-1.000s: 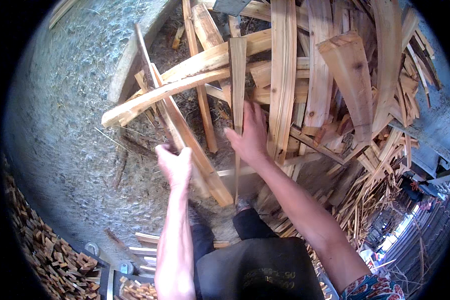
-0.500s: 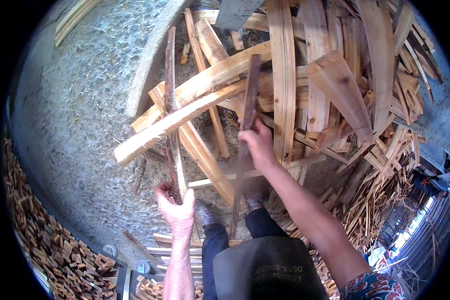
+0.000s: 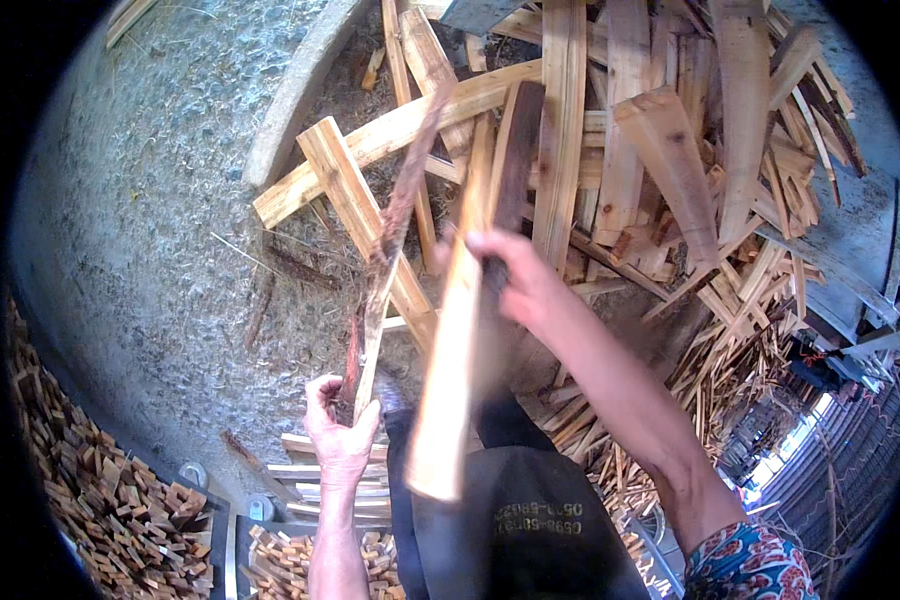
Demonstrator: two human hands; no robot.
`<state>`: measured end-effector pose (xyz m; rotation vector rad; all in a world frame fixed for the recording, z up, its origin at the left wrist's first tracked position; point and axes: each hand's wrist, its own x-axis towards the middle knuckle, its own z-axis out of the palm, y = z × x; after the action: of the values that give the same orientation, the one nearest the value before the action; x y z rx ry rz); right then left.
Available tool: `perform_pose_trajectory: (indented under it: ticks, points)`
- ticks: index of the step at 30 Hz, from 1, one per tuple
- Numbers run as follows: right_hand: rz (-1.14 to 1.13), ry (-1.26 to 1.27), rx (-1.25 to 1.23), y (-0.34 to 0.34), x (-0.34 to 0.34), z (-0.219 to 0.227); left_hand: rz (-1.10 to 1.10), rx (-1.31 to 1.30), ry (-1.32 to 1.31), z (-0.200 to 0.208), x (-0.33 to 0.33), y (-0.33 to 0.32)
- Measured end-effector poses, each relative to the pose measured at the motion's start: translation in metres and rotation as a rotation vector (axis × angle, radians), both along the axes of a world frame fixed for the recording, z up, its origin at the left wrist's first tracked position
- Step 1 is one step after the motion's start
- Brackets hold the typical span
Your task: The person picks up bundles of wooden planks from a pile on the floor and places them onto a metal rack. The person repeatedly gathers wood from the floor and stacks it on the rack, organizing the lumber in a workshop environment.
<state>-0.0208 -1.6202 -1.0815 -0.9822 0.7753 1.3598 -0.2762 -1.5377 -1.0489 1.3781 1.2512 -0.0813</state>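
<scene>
My right hand (image 3: 522, 278) grips a pale wooden slat (image 3: 448, 375), whose near end hangs tilted above my apron and is blurred. Beside it, in the same hand, is a dark bark-faced slat (image 3: 517, 150) pointing away from me. Lower on the left, my left hand (image 3: 342, 437) has its thumb and fingers around the near end of a long thin bark-edged strip (image 3: 395, 235). A reddish piece of bark (image 3: 354, 350) stands against that strip, close to my fingers. Beyond, another pale slat (image 3: 355, 185) lies across a longer board (image 3: 400, 125).
Planks and offcuts (image 3: 625, 140) heap up at the far right, with a wedge-shaped board (image 3: 670, 165) on top. A concrete curb (image 3: 295, 95) runs at the far left. Stacked short sticks (image 3: 120, 510) fill the near left. Loose thin strips (image 3: 740, 350) pile at the right.
My right hand has taken up the pale slat that lay across the strip, together with the dark slat. It has swung nearer me. The strip in my left hand now leans to the right.
</scene>
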Motion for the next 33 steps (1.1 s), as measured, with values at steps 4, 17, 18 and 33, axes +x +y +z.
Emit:
perform_pose_trajectory:
  ticks: [4,17,18,33]
  points:
    - [0.156,0.048,0.093,-0.05,-0.037,0.027,0.198,-0.321,-0.037,0.034,-0.001,-0.018]
    - [0.788,-0.606,0.194,-0.087,-0.015,0.09,-0.187,-0.376,-0.169,0.066,0.038,-0.096]
    - [1.015,-0.782,0.041,-0.128,-0.017,0.106,-0.225,-0.442,-0.053,0.067,0.032,-0.095]
    - [1.601,-1.586,-0.82,-0.249,0.077,0.008,0.036,-0.639,0.139,0.0,0.02,-0.13]
